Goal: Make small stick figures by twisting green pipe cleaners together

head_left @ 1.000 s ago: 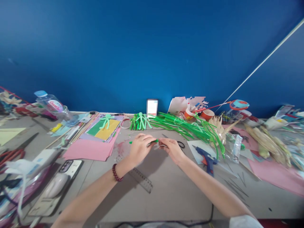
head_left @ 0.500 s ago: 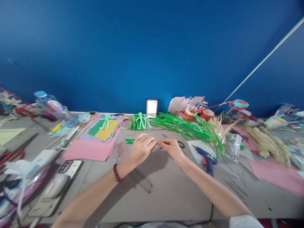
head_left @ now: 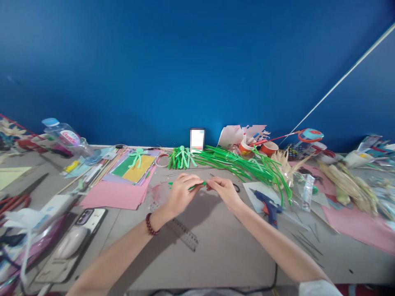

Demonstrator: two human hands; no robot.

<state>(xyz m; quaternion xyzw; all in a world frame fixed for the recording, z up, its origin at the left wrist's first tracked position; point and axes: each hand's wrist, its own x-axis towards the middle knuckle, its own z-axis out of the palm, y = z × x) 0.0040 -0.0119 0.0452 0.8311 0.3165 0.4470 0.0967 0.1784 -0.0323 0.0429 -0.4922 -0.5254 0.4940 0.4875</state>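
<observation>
A green pipe cleaner (head_left: 197, 186) is pinched in my left hand (head_left: 182, 192), its bent end showing at the fingertips and another bit sticking out to the left. Close on the right, my right hand (head_left: 226, 192) has thumb and fingertips pressed together; what they hold, if anything, is too small to make out. A small gap separates the two hands above the table. Behind the right hand lies a pair of scissors (head_left: 237, 188), mostly hidden. Under my left wrist is a clear ruler (head_left: 184, 234).
Green pipe cleaners (head_left: 228, 161) spread along the back, beside a bunch of pipe-cleaner figures (head_left: 182, 157) and a phone (head_left: 197, 139). Pink paper (head_left: 114, 195) lies left. A blue glue gun (head_left: 270, 205) rests at right, with dried husks (head_left: 348, 187) beyond.
My fingertips touched before; now they are slightly apart, and a green pipe cleaner end shows between them. Less of it sticks out left of my left hand.
</observation>
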